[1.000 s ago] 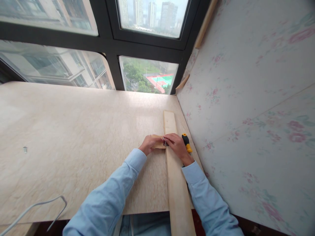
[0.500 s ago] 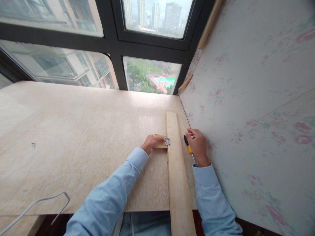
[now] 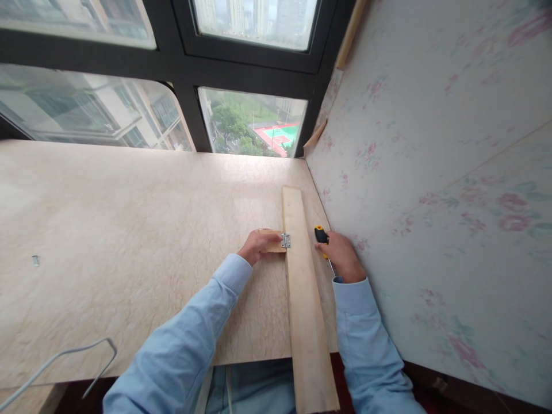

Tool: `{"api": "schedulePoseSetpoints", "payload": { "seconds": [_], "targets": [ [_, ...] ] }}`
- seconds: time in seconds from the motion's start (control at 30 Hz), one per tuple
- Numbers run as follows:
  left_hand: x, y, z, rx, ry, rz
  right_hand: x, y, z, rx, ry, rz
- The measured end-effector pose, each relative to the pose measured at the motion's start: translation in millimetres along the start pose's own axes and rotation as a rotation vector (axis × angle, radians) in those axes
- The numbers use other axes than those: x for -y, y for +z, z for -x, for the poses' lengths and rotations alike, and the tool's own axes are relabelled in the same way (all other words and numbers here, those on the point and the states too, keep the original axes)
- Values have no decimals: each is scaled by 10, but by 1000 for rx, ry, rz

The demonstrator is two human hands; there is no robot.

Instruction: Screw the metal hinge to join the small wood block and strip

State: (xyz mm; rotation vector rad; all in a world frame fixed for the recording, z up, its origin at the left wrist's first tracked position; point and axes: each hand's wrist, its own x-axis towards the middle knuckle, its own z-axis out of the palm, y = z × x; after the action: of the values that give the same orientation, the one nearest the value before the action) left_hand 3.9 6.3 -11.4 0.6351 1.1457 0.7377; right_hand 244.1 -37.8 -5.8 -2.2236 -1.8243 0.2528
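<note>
A long wooden board [image 3: 303, 293] lies lengthwise on the stone-look sill, its near end jutting past the front edge. Against its left side sits a short wooden block [image 3: 272, 247], which my left hand [image 3: 254, 246] grips with the fingers over its top. A silver hinge [image 3: 285, 240] bridges block and board. To the right of the board, my right hand [image 3: 342, 253] is closed around a screwdriver [image 3: 319, 234] with a black and yellow handle. The screwdriver's shaft points back toward my right cuff, and my fingers cover part of the handle.
A small metal piece [image 3: 35, 260] lies far left on the sill [image 3: 142, 230]. A white cable [image 3: 73, 349] loops over the front left edge. The flowered wall [image 3: 422, 172] rises close by my right hand. A dark window frame [image 3: 250, 69] stands behind.
My right hand has lowered and closed around the screwdriver, which lay beside it before. The left hand keeps its hold on the block. The whole view has shifted slightly.
</note>
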Motion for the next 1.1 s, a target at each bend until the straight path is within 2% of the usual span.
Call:
{"api": "schedulePoseSetpoints", "payload": {
  "seconds": [0.1, 0.2, 0.37, 0.47, 0.6, 0.87, 1.1],
  "targets": [
    [1, 1, 11, -5, -1, -12, 42, -59, 3, 14, 13, -97],
    [3, -1, 18, -20, 0, -22, 95, -156, 12, -23, 41, -288],
    [7, -3, 20, -28, 0, -25, 225, -305, 47, -116, -5, -855],
    [6, 3, 26, -39, -1, -16, 311, -341, 76, -104, -41, -1074],
    [5, 19, 32, -43, 3, 10, 374, -313, 79, -79, -52, -1165],
    [10, 36, 26, -42, 27, 38, 442, -177, 39, -91, -38, -1209],
    [5, 38, 36, -75, 11, 36, 487, -221, 98, -282, -112, -1384]
  ]
}}
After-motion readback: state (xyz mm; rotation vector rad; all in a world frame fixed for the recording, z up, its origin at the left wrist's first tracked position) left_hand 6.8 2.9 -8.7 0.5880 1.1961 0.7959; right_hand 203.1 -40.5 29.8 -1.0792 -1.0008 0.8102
